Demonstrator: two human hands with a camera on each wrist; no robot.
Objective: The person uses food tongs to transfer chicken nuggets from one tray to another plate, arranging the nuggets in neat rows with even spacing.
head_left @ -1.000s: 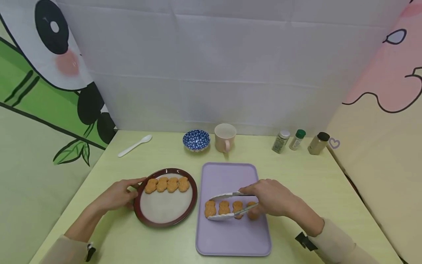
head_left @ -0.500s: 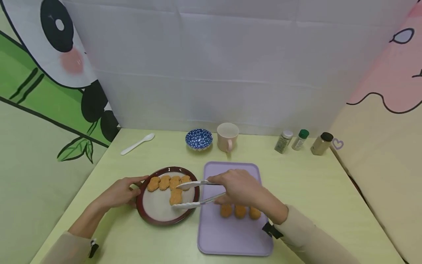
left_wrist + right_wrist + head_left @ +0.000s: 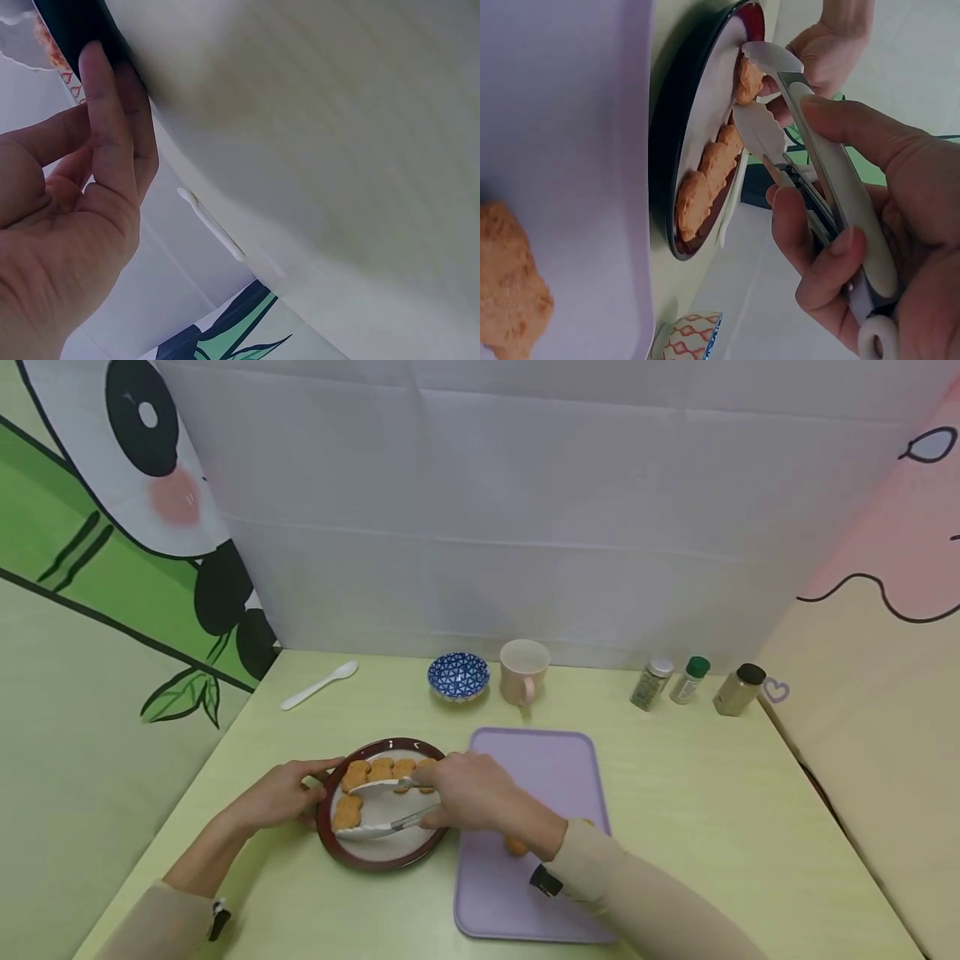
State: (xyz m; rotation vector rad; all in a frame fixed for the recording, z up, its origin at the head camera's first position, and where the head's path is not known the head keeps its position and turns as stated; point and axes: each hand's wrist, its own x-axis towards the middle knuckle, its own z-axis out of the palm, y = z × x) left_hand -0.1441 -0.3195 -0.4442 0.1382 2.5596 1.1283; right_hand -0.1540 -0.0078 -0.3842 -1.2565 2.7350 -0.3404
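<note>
Right hand (image 3: 471, 792) holds tongs (image 3: 366, 832) spread around a nugget (image 3: 347, 812) near the plate's rim (image 3: 324, 823).

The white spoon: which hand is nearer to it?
Left. The left hand is on the near side of the white spoon, at the plate; the right hand, holding tongs, is farther off to the right.

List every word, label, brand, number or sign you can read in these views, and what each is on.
No word, brand or number is readable in any view.
Small clear jar with green cap: pale label, print too small to read.
Clear jar with white cap: any marking too small to read.
Brown-rimmed round plate, lavender rectangular tray, white-and-steel tongs: no text shows.
</note>
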